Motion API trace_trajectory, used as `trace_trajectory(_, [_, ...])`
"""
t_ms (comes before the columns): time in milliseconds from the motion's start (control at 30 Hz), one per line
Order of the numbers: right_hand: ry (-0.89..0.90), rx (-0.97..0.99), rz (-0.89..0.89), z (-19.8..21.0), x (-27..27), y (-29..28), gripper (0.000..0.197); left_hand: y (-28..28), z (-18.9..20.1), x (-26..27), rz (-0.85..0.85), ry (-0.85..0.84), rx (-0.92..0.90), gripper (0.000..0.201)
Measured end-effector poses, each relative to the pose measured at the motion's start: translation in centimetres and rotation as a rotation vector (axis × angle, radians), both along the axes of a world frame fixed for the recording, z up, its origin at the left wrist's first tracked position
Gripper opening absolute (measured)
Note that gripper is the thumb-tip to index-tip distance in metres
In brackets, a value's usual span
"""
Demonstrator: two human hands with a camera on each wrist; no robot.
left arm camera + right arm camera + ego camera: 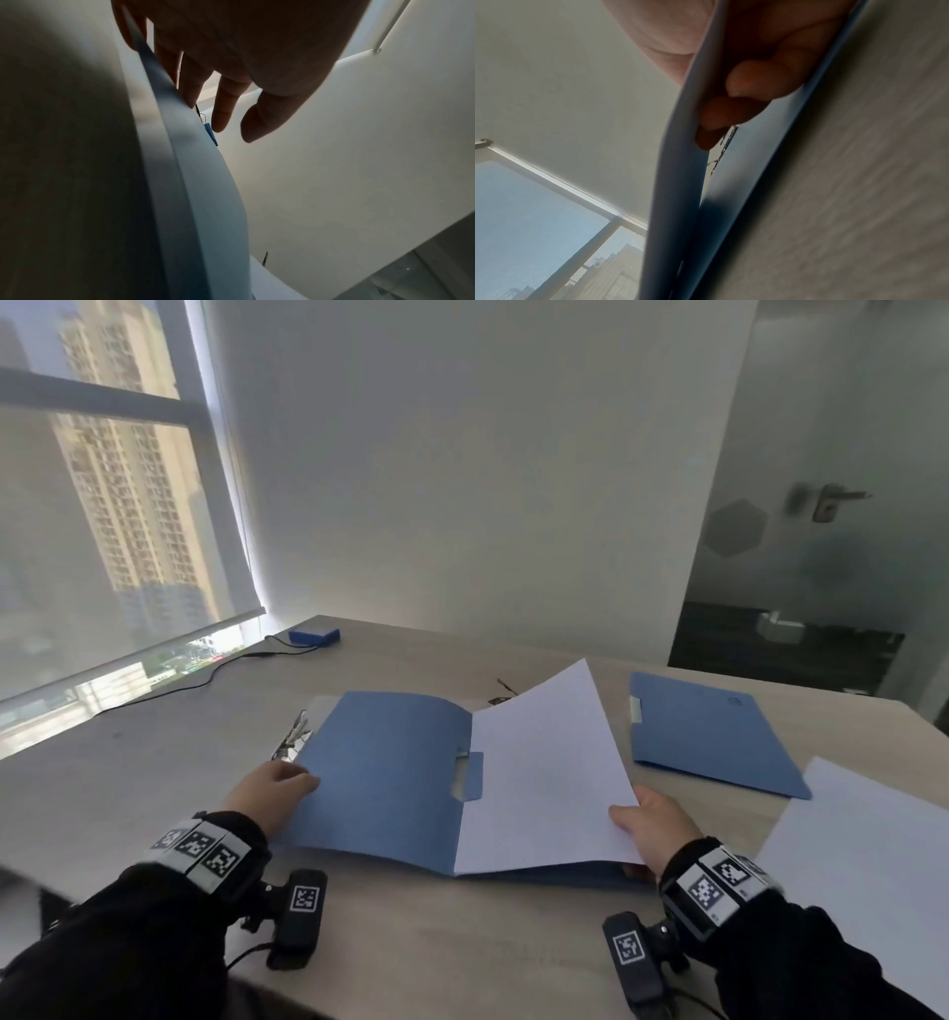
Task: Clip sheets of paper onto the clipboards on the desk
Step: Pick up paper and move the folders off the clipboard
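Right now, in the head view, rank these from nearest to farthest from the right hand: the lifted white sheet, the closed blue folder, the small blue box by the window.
1. The white sheet: pinched in the right hand.
2. The closed blue folder: on the desk, beyond the hand, slightly right.
3. The small blue box: far left corner, by the window.

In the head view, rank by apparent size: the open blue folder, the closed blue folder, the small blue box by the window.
1. Open blue folder, though nearest the camera.
2. Closed blue folder.
3. Small blue box, farthest, so its true size is unsure.
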State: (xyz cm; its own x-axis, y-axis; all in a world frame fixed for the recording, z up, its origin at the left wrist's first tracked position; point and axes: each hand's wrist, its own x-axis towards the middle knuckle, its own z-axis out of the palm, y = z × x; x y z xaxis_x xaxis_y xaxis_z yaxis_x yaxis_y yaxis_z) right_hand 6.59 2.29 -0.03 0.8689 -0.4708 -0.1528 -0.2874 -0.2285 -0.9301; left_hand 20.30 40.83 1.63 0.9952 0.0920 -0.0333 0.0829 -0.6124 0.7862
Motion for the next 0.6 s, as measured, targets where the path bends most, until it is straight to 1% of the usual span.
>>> trace_trajectory(67, [0.016,0.015,-0.007,-0.5,0.1,-0.1,0.022,0.2,1.2,-0.2,0.022,-0.060,-0.015,0.025])
trace_trajectory(133, [0.020,0.049,-0.019,-0.7,0.1,-0.3,0.020,0.1,3.3,-0.7,0.019,-0.150,-0.071,0.024])
trace_trajectory(233, [0.024,0.100,-0.028,-0.8,0.1,-0.2,0.020,-0.7,7.1,-2.4,-0.070,-0.245,-0.290,0.021])
trace_trajectory(300, [0.025,0.133,-0.034,-0.7,0.0,-0.1,0.019,-2.0,9.0,-3.7,-0.156,-0.252,-0.470,0.019])
trace_trajectory(400, [0.027,0.161,-0.033,-0.8,0.0,-0.1,0.020,-4.6,10.2,-4.8,-0.268,-0.162,-0.706,0.029])
trace_trajectory(467, [0.024,0.167,-0.022,-0.6,-0.1,0.1,0.022,-6.6,9.7,-5.0,-0.338,-0.049,-0.781,0.036])
trace_trajectory(533, [0.023,0.159,-0.009,-0.6,-0.2,0.1,0.024,-8.9,8.2,-5.1,-0.374,0.069,-0.740,0.036])
trace_trajectory(600, [0.033,0.147,-0.001,-0.4,-0.2,0.1,0.027,-11.1,5.8,-5.1,-0.377,0.158,-0.605,0.028])
